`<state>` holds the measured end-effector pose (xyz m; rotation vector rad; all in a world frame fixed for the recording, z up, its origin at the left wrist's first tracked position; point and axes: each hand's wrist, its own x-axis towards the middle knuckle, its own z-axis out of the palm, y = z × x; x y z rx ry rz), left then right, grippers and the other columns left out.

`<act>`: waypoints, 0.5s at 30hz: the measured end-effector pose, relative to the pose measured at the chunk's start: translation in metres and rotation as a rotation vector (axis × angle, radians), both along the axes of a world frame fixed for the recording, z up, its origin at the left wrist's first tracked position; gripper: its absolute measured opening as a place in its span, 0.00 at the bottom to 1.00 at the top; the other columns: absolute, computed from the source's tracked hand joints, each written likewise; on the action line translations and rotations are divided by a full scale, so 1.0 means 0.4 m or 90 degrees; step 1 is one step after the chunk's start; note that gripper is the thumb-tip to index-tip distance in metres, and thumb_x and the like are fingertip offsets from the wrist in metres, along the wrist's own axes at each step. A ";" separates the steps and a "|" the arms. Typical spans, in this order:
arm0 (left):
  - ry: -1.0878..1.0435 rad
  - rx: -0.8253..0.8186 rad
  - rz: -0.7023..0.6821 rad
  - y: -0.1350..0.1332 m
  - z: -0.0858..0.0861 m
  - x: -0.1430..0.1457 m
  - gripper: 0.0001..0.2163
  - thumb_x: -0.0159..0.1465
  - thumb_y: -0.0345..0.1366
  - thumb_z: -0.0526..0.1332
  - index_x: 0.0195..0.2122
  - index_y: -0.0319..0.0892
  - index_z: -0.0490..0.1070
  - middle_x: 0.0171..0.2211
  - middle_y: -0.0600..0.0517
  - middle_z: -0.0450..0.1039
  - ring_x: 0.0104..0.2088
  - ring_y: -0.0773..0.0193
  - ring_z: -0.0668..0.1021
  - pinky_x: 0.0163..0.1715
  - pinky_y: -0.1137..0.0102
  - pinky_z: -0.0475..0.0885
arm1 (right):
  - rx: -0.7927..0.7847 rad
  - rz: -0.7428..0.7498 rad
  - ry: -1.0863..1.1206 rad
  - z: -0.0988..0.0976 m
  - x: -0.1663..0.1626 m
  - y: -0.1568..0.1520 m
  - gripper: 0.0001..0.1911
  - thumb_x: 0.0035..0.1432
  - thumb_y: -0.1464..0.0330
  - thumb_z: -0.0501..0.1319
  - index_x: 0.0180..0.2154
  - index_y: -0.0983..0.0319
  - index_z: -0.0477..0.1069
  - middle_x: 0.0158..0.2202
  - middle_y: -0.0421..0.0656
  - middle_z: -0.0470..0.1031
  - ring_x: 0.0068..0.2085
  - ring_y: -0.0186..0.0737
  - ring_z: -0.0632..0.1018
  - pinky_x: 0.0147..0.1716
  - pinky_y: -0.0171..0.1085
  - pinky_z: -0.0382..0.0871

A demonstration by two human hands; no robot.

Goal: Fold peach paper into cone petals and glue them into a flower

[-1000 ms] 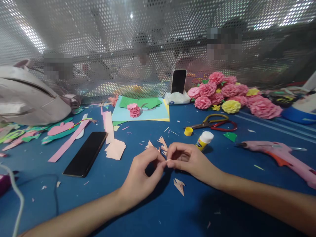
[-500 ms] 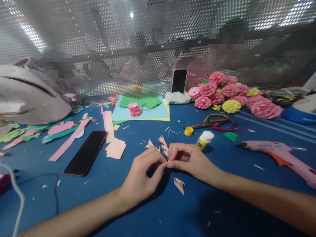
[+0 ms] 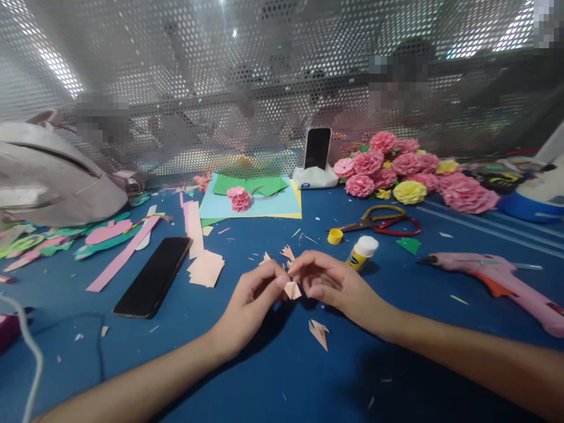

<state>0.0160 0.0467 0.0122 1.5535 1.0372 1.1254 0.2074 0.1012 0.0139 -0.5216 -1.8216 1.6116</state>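
Both hands, left hand (image 3: 251, 299) and right hand (image 3: 330, 285), have lifted slightly, fingertips pinched on a small folded peach paper piece (image 3: 292, 289), now more visible between them.

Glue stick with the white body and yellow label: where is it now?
The glue stick lies right of centre in the head view, beyond the right hand, near its yellow cap.

We look from head height, forward and down over the blue table (image 3: 273, 376), close above our hands at lower centre.

Left hand (image 3: 249, 305) and right hand (image 3: 332, 285) meet, fingers pinched; forearms converge.
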 end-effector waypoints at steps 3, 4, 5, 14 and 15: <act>-0.006 -0.003 -0.024 -0.001 0.000 0.000 0.15 0.70 0.43 0.53 0.28 0.41 0.63 0.27 0.55 0.61 0.30 0.66 0.65 0.33 0.72 0.61 | 0.076 -0.001 -0.051 0.006 0.001 -0.007 0.08 0.63 0.63 0.62 0.42 0.60 0.72 0.40 0.42 0.69 0.34 0.33 0.71 0.34 0.34 0.65; -0.004 -0.006 -0.034 -0.001 0.001 0.001 0.15 0.70 0.43 0.53 0.28 0.41 0.64 0.27 0.55 0.61 0.30 0.65 0.65 0.33 0.72 0.61 | 0.103 -0.007 -0.070 0.009 0.001 -0.009 0.06 0.63 0.65 0.62 0.40 0.60 0.73 0.40 0.42 0.69 0.34 0.33 0.71 0.33 0.34 0.65; 0.000 -0.010 -0.044 -0.001 0.001 0.003 0.15 0.70 0.44 0.53 0.28 0.41 0.64 0.27 0.54 0.62 0.31 0.65 0.65 0.34 0.72 0.61 | 0.128 -0.012 -0.081 0.011 0.000 -0.011 0.04 0.62 0.66 0.63 0.39 0.60 0.73 0.39 0.41 0.69 0.33 0.33 0.70 0.32 0.33 0.64; 0.031 -0.003 -0.072 0.003 0.000 0.012 0.14 0.70 0.39 0.53 0.28 0.40 0.66 0.28 0.54 0.64 0.30 0.66 0.67 0.34 0.73 0.64 | 0.207 -0.037 -0.072 0.017 -0.004 -0.014 0.03 0.58 0.67 0.67 0.32 0.59 0.77 0.33 0.40 0.69 0.35 0.35 0.69 0.30 0.33 0.61; 0.033 -0.001 -0.070 0.004 0.001 0.013 0.12 0.70 0.38 0.52 0.30 0.40 0.67 0.29 0.53 0.66 0.31 0.65 0.68 0.35 0.72 0.65 | 0.202 -0.044 -0.069 0.015 -0.003 -0.013 0.04 0.59 0.67 0.67 0.32 0.59 0.77 0.33 0.40 0.69 0.35 0.35 0.69 0.30 0.33 0.61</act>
